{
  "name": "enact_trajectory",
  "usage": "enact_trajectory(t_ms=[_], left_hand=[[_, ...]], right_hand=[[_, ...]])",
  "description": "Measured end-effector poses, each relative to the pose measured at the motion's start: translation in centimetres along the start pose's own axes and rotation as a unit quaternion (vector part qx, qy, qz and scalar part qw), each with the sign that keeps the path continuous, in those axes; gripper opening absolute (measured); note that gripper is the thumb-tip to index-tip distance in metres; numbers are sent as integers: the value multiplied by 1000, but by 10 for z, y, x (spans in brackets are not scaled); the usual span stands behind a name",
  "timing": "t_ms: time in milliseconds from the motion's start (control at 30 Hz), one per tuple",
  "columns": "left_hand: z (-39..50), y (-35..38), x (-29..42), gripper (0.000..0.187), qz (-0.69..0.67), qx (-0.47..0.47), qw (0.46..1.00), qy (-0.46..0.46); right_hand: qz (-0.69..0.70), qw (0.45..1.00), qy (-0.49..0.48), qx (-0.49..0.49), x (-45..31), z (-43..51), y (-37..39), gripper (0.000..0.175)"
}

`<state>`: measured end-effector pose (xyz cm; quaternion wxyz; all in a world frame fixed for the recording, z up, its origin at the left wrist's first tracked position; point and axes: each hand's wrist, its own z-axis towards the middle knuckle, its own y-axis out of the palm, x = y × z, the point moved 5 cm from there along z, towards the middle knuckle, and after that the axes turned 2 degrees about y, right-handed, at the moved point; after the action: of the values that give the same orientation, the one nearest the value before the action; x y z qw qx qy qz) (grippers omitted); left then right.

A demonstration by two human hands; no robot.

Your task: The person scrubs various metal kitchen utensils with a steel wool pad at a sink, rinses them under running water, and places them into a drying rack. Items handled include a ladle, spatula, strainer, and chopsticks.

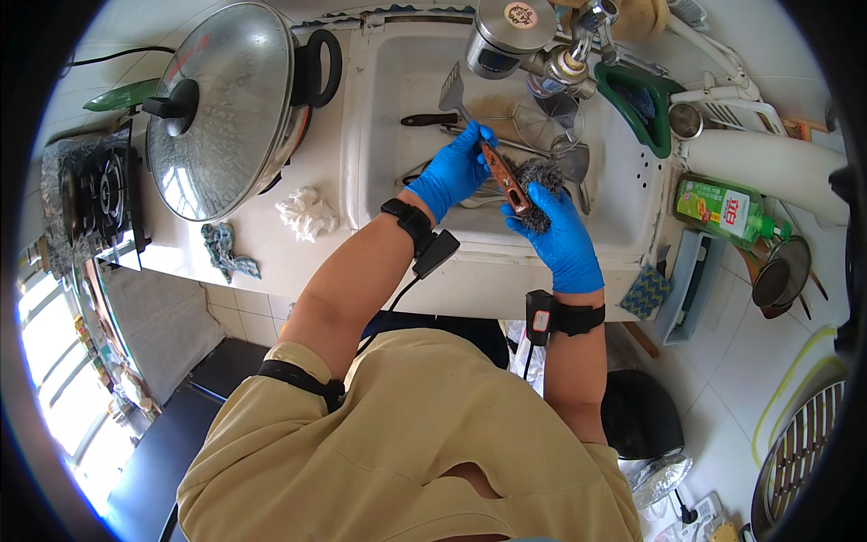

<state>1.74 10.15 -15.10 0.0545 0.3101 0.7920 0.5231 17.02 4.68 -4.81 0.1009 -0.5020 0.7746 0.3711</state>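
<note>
Over the white sink [386, 88], my left hand [452, 169] in a blue glove grips a slotted turner [452, 87] where its metal shaft meets the brown handle [500, 169]. The turner's head points away from me, and the handle end slants toward my right hand. My gloved right hand [562, 230] holds a grey steel wool scourer [542, 177] against the handle. In the basin below lie a dark-handled utensil [428, 120], a round wire strainer [545, 125] and a metal ladle [572, 159]. Further utensils under my hands are partly hidden.
A lidded pan [223, 108] stands left of the sink, near crumpled tissue [307, 213] and a rag [229, 251]. The faucet [576, 61] and a metal canister [511, 34] are behind. A green corner strainer [640, 101] and detergent bottle [725, 210] sit at right.
</note>
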Motion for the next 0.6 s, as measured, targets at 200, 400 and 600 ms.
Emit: enact_trajectory(t_ms=[200,400,600], left_hand=[[-4,0,1,30,17,-5,1000,1],[-28,-1,-1,26,369,148,910,-113],[-67,88,5,24,780,-4,494,383]], right_hand=[[-130,990,-51,5,3,6,-9,39],[-416,851,-302,111,-32,-1,-10,44],[-504,783,-350,103,-61,-18,10,43]])
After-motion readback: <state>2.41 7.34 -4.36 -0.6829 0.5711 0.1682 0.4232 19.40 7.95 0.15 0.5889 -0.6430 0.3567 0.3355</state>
